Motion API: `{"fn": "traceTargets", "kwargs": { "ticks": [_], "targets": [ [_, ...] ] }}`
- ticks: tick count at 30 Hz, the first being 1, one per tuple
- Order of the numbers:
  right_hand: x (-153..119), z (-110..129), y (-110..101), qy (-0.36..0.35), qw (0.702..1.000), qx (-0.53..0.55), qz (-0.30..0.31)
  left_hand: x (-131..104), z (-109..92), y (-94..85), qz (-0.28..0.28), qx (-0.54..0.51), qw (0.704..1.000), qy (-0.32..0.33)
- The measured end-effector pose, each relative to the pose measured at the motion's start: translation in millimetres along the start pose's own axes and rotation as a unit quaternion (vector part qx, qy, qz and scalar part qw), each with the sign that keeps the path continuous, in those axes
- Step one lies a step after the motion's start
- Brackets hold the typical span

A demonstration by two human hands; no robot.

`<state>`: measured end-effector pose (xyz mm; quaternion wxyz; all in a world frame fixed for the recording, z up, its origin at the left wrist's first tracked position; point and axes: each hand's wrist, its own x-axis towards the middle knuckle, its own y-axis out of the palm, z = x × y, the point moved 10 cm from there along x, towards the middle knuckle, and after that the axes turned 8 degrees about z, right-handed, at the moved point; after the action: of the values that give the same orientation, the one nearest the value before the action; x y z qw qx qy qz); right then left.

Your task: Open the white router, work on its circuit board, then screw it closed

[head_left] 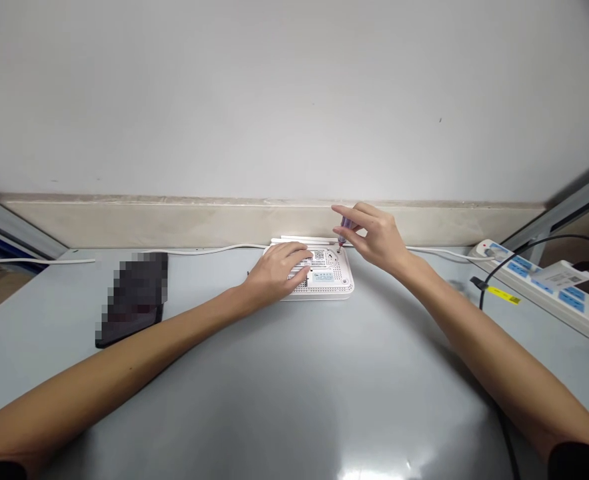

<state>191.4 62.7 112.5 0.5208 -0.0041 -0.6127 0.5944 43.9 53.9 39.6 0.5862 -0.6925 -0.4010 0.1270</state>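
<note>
While the left hand (277,272) lies spread on the white device (330,291), the right hand (374,239) pinches a small screwdriver (345,229).

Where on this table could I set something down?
Widest: the near table between left forearm and right forearm, before the white box. Smaller: left of the dark slab. Crowded: around the box, with left hand and right hand there, and around the power strip and black cable.

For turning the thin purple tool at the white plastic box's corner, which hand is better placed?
Right, I judge: the right hand holds the purple tool, its tip at one corner of the white box. The left hand lies on the box, perhaps steadying it.
</note>
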Motion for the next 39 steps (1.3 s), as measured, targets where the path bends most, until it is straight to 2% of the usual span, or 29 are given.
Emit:
{"fn": "traceTargets", "kwargs": {
  "ticks": [4,9,14,18,21,24,29,33,36,39],
  "targets": [
    [-0.2,-2.9,-4.2,0.009,1.0,0.007,-0.01,0.2,0.1,-0.3,0.002,-0.003,1.0,-0.005],
    [1.8,3.0,0.3,-0.001,0.996,0.082,0.035,0.4,0.4,0.7,0.008,-0.004,1.0,-0.003],
    [0.3,-0.6,-5.3,-0.001,1.0,0.0,-0.01,0.1,1.5,0.5,0.009,-0.004,1.0,-0.006],
    [-0.4,-6.4,6.7,0.018,0.998,-0.039,0.037,-0.2,1.3,0.6,0.009,-0.002,1.0,-0.005],
    [-0.3,-6.6,15.8,0.031,0.995,0.014,0.095,-1.0,1.3,0.3,-0.001,0.0,1.0,0.001],
    [0.0,-3.6,17.4,0.035,0.989,0.081,0.122,-1.6,1.6,0.6,-0.009,0.002,1.0,0.006],
    [-1.7,-14.8,14.8,0.08,0.984,0.138,0.085,-1.4,2.0,1.6,-0.007,0.003,1.0,0.009],
    [-2.2,-18.2,13.2,0.078,0.989,0.116,0.043,-1.6,2.5,1.2,-0.01,0.004,1.0,0.011],
    [-1.8,-18.4,14.8,0.08,0.983,0.161,0.049,-1.6,2.0,1.2,-0.007,0.005,1.0,0.01],
    [-1.6,-15.3,20.3,0.079,0.954,0.278,0.083,-0.7,1.7,1.2,0.001,0.003,1.0,0.001]
  ]
}}
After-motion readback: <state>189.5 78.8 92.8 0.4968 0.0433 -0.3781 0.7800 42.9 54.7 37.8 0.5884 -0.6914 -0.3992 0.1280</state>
